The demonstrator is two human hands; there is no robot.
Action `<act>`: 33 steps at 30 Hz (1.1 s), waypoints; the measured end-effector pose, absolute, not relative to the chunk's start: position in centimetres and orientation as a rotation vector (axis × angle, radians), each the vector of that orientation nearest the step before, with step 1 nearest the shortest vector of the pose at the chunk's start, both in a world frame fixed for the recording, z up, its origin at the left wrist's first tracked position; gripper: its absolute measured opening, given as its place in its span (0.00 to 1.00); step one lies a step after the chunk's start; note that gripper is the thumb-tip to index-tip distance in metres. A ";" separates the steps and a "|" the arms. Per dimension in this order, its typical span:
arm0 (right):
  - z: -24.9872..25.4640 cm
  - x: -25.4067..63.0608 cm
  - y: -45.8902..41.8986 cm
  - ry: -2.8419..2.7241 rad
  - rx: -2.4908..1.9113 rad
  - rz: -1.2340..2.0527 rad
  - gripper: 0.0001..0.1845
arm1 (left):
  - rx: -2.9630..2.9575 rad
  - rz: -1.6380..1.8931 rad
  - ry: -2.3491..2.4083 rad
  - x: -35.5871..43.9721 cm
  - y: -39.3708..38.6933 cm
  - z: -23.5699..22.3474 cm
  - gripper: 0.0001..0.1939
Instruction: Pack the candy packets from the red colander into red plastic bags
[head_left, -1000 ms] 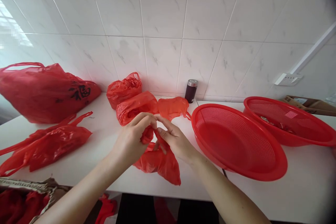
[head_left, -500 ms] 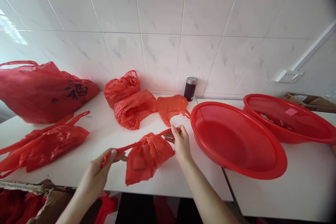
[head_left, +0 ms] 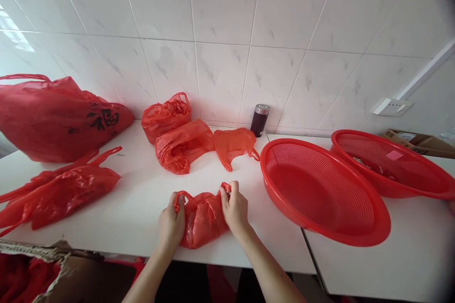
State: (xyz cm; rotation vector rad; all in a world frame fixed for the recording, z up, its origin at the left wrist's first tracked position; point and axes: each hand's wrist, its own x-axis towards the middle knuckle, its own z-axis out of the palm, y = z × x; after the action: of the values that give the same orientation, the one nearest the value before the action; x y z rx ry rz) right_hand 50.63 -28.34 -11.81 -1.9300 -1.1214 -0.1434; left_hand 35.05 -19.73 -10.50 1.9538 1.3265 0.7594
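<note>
A small filled red plastic bag rests on the white table near its front edge, between my two hands. My left hand is closed on one handle of it, at the bag's left side. On the other side, my right hand pinches the second handle between thumb and fingers. The bag's neck is gathered, and its contents are hidden by the plastic. Behind it lie a flat red bag and a rumpled red bag.
Two red perforated baskets stand on the right, the rear one with small items inside. A dark thermos is against the wall. To the left sit a large red bag, a smaller red bag and a torn cardboard box.
My hands have come closer together, the left one moving right. The handles, stretched out sideways before, are now drawn in beside the bag, which sits plumper.
</note>
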 end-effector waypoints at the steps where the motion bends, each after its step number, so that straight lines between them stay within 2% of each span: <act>1: -12.1 51.2 -28.4 -1.110 -1.951 -0.142 0.11 | 2.000 0.713 1.350 35.0 -19.2 -10.7 0.15; 8: -13.4 53.5 -27.7 -1.154 -2.098 -0.151 0.10 | 2.339 0.411 1.391 35.6 -16.3 -11.1 0.07; 18: -14.4 54.1 -28.0 -0.953 -2.060 -0.128 0.11 | 2.361 0.309 1.426 35.4 -16.4 -11.5 0.11; 26: -14.1 54.7 -28.0 -0.699 -1.901 0.025 0.10 | 1.928 0.393 1.105 29.9 -19.5 -9.7 0.23; 31: -13.4 55.8 -28.3 -0.700 -1.808 0.128 0.16 | 1.179 0.390 0.840 27.8 -19.8 -8.0 0.21; 33: -13.1 56.5 -28.6 -0.711 -1.648 0.295 0.16 | 0.911 0.394 0.770 27.9 -19.4 -7.7 0.20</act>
State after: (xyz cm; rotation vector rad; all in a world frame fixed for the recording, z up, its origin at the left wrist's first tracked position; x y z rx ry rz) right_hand 56.46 -28.59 -13.06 -1.6482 -0.7110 0.2953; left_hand 27.86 -19.43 -7.74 0.9113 0.7699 0.3935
